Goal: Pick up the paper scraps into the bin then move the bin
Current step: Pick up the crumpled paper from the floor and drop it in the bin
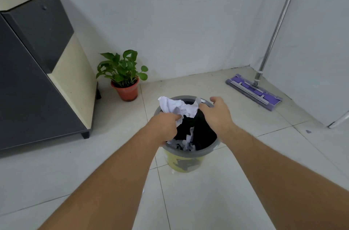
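At nine o'clock a dark cabinet (pixel 37 71) edges the floor, a potted plant (pixel 124 77) just beside it. Centre, the left hand (pixel 166 126) pinches crumpled paper (pixel 177 107) over the bin (pixel 186 160); the right hand (pixel 217 114) grips the paper's other end. More scraps (pixel 186 144) lie inside. Open tile (pixel 236 192) spreads at six; a mop (pixel 255 90) leans at two.

Crumpled white paper (pixel 175 107); matt plastic bin (pixel 186 161); glossy floor tiles (pixel 198 197); shiny metal mop handle (pixel 273 35).

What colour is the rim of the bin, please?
Grey rim on the yellow bin, clearest in the head view.
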The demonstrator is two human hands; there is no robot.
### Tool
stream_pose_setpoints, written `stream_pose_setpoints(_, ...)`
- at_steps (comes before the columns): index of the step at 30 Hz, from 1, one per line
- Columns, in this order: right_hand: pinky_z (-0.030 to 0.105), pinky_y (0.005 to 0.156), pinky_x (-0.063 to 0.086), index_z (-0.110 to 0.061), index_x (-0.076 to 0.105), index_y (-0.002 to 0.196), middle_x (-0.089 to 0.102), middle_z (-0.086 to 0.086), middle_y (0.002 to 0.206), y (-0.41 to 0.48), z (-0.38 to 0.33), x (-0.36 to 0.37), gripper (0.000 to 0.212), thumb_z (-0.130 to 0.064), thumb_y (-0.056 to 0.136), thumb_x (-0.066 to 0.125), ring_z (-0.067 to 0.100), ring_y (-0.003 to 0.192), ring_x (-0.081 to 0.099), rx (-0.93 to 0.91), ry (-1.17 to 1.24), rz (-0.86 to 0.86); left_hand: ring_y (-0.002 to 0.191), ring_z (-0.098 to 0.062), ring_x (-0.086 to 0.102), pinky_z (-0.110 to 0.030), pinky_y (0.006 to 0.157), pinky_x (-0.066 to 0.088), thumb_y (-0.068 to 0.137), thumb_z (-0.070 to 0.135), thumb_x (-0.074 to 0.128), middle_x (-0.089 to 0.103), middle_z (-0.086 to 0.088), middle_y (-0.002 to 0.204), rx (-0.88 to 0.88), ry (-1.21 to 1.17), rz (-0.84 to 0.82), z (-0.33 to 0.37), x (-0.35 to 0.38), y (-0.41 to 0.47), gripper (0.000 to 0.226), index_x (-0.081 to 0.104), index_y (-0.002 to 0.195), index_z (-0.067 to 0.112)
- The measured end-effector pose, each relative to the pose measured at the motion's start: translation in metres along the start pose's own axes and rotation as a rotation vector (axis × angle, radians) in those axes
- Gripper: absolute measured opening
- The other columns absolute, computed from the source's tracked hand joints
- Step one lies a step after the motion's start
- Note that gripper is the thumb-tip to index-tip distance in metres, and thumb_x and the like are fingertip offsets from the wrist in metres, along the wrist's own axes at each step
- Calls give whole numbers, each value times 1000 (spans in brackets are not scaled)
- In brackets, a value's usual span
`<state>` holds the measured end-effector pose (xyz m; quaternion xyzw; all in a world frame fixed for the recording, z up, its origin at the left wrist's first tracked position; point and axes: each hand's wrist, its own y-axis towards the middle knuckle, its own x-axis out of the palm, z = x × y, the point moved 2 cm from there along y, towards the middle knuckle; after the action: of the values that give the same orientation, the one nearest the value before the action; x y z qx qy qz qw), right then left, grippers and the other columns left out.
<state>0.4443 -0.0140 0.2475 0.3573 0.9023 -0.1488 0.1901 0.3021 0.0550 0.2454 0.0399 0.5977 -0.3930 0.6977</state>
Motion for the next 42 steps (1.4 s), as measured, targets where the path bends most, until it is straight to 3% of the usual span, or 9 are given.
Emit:
stream_pose_setpoints(4, 17, 73, 37, -9, 42, 138, 48, 10, 138, 3, 5, -4, 46, -19, 94, 50, 13, 95, 44, -26, -55, 52, 87, -26, 53, -31, 75, 44, 95, 10, 53, 55, -9, 97, -68, 138, -63, 12, 1, -3, 56, 33, 146, 18)
stream_pose_setpoints(7, 13, 58, 31, -9, 41, 139, 47, 10, 138, 5, 6, -5, 46, -19, 95, 50, 13, 91, 45, -39, -78, 58, 96, -29, 59, -38, 78, 52, 90, 14, 57, 61, -8, 118, 43, 225, 86, 13, 1, 1, 57, 38, 143, 26)
stream_pose_setpoints(12, 17, 68, 41, -15, 47, 131, 53, 5, 126, -6, 9, 6, 39, -23, 94, 53, 13, 89, 52, -76, -133, 51, 98, -26, 62, -40, 85, 57, 89, 20, 59, 62, -7, 116, 6, 67, 243, -25, 3, 1, 44, 50, 132, 23)
stream_pose_setpoints(16, 25, 85, 43, -20, 47, 133, 53, 0, 128, -31, 9, 39, 42, -27, 93, 57, 11, 95, 56, -145, -131, -39, 117, -26, 56, -40, 94, 50, 84, 37, 68, 50, -7, 136, -123, -36, 255, -95, 19, -16, 67, 40, 142, 23)
stream_pose_setpoints(22, 24, 80, 51, -23, 56, 118, 53, -7, 109, -86, 10, 110, 29, -26, 89, 62, 7, 85, 58, -334, -116, -141, 118, -29, 52, -38, 98, 47, 79, 44, 73, 38, -11, 142, -296, -139, 118, -192, 85, -54, 85, 28, 149, 28)
stream_pose_setpoints(28, 23, 81, 48, -30, 56, 116, 49, -12, 110, -147, 102, 180, 31, -34, 86, 62, 7, 94, 56, -347, -253, -381, 138, -34, 35, -41, 107, 39, 73, 44, 75, 23, -13, 155, -304, -133, 0, -225, 163, -65, 92, 24, 150, 37)
stream_pose_setpoints(35, 33, 101, 39, -33, 34, 139, 34, -3, 134, -227, 221, 223, 76, -51, 71, 65, 17, 127, 34, -97, -601, -726, 141, -36, 24, -43, 103, 39, 75, 39, 74, 10, -9, 159, -225, -91, -98, -229, 211, -46, 92, 21, 150, 39)
stream_pose_setpoints(39, 41, 96, 34, -39, 25, 136, 27, 2, 138, -258, 244, 242, 93, -50, 58, 73, 27, 123, 32, -165, -799, -933, 143, -34, 16, -48, 104, 41, 76, 39, 73, -3, -6, 162, -189, -81, -132, -223, 225, -29, 93, 17, 150, 44)
stream_pose_setpoints(42, 41, 76, 46, -42, 35, 132, 45, 4, 123, -272, 254, 257, 104, -45, 38, 81, 27, 99, 53, -271, -910, -948, 145, -31, 12, -48, 96, 47, 72, 39, 74, -11, -2, 162, -175, -54, -129, -223, 236, -18, 100, 11, 149, 50)
